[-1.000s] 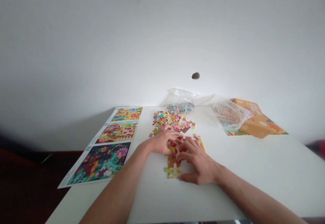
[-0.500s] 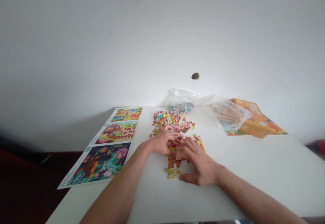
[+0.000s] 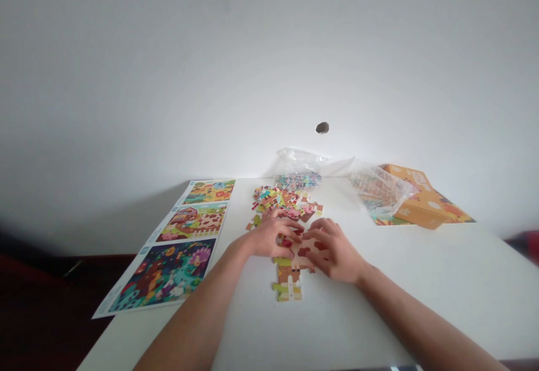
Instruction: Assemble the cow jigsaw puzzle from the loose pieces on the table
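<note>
Surface = white tbl [image 3: 412, 287], flat, matte, far edge up against a plain pale wall [image 3: 168, 79]. Wall has a dark hole [image 3: 322, 128] approx. above tbl centre. Dark floor [image 3: 37, 309] at L; red item [image 3: 528, 247] at far R edge, blurred, can't ID.

Count: 2 hands, 1 joined puzzle section [image 3: 289, 274], 1 pile of loose pcs [image 3: 280, 200] (overlapped, can't get exact no.), 1 pic sheet [image 3: 166, 273] w/ 3 panels, 2 clear bags approx. (L bag [image 3: 298, 177], R bag [image 3: 377, 188]), 1 orange box [image 3: 423, 196], 1 printed sheet [image 3: 458, 211].

Joined section is mid-tbl, directly in front of person, just on near side of pile; brown/green/cream strip points toward person, cow-patch area under the hands. L hand [image 3: 272, 237]: on section's L/upper side, fingers bent + slightly apart, thumb toward the section. R hand [image 3: 337, 250]: on its R side, fingers curled over the patched area, tips near L hand's. Can't tell if either pinches a pc.

Around: pic sheet on L side, near corner overhanging tbl edge. L bag behind pile, coloured pcs inside. R bag overlaps box + printed sheet; box lies on that sheet. In the way: both hands hide much of section's upper part, L hand also covers pile's near edge.
</note>
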A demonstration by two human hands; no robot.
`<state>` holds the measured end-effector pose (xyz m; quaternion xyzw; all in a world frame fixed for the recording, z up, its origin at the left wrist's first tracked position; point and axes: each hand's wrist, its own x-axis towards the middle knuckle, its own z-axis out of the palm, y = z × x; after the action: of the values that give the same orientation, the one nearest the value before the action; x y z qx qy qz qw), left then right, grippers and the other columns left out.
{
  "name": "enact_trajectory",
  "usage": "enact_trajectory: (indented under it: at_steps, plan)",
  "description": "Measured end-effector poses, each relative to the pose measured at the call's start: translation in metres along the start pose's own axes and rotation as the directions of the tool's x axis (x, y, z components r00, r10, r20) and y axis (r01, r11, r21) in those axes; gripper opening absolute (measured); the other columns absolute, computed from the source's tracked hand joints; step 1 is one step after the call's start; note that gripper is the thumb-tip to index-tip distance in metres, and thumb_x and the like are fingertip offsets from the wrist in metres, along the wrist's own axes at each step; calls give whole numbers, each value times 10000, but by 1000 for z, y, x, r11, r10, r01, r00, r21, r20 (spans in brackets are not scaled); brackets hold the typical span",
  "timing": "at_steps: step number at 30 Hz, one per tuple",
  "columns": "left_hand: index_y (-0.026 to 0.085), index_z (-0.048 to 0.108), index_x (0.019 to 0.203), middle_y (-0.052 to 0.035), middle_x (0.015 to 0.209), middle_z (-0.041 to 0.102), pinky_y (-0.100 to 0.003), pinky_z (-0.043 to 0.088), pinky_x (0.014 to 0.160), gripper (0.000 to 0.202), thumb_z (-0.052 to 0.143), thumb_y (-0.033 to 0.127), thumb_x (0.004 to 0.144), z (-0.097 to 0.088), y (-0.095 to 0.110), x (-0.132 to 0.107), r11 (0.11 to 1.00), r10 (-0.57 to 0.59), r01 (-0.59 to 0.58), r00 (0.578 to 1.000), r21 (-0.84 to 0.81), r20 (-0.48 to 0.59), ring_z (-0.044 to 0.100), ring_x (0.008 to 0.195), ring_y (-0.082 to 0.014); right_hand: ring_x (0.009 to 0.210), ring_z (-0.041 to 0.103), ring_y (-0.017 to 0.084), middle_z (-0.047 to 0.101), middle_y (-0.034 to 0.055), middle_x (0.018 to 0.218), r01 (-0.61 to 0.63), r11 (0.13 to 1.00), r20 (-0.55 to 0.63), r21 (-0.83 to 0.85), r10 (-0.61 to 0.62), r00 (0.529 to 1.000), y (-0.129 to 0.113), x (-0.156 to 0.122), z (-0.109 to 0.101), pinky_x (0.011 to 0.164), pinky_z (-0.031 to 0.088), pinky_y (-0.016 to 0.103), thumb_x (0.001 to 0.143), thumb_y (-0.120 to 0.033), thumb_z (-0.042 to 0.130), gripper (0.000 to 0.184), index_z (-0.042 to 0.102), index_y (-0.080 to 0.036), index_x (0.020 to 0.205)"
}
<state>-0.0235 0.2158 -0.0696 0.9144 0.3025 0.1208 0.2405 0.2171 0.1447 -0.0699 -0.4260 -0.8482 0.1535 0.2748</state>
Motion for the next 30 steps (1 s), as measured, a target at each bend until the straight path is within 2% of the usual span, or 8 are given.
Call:
enact_trajectory:
  at_steps: [1,3,7,15,18,23,27,30]
  plan:
    - [377,777,1021,35,1318,653,-520,223,1136,328,823,417,699,0,-1,0,1000,-2,2,1000,7,-2,363,1337,-342,1031,519,258,558,79,1110,-77,996,-50,-50,75,996,7,1,0,913,432,453,812,-271,678,340,657,-283,1151]
    - [369,785,992,26,1295,666,-515,223,1128,312,833,429,690,1,-3,1,1000,-2,3,1000,16,-16,382,1316,-337,1052,506,276,550,81,1094,-176,977,-49,-119,171,984,18,2,0,924,419,473,790,-307,708,372,655,-274,1156]
    - [319,797,888,9,1179,717,-465,282,1093,181,798,417,736,3,-5,2,1000,27,-26,996,8,-89,477,1219,-295,1038,506,264,531,71,1088,-211,966,18,-150,216,976,18,2,3,925,399,459,795,-367,719,338,663,-269,1114]
    - [246,758,788,-6,931,753,-413,347,1033,96,680,282,830,2,1,4,997,58,-43,964,63,-261,586,996,-223,975,498,231,519,47,1044,-112,986,101,-126,126,987,-7,2,17,876,371,396,811,-400,708,351,613,-268,1122]
    - [230,731,749,6,876,744,-408,357,1007,146,634,240,858,4,-2,6,994,55,-20,939,107,-339,590,902,-190,965,514,229,522,47,1055,-96,982,147,-161,120,982,-8,8,13,861,361,386,784,-400,728,374,599,-257,1105]
    - [236,728,720,6,857,740,-417,358,958,161,646,235,859,9,-11,6,980,8,87,884,181,-468,554,937,-211,885,562,222,557,37,1010,5,986,296,-167,45,954,2,33,6,824,360,372,676,-497,813,466,623,-247,1020]
    - [254,748,751,4,916,740,-426,346,1005,117,674,234,838,9,-14,4,977,21,80,886,197,-464,542,997,-223,931,585,208,603,40,1010,87,994,182,-62,-74,981,16,46,10,849,371,338,776,-374,749,257,658,-227,965]
    - [263,761,744,1,1024,732,-446,336,1035,75,717,244,801,8,-13,3,978,20,74,895,193,-445,517,1080,-250,941,596,198,625,32,1007,101,995,104,-20,-98,990,27,46,11,863,377,327,783,-284,731,257,670,-237,1027]
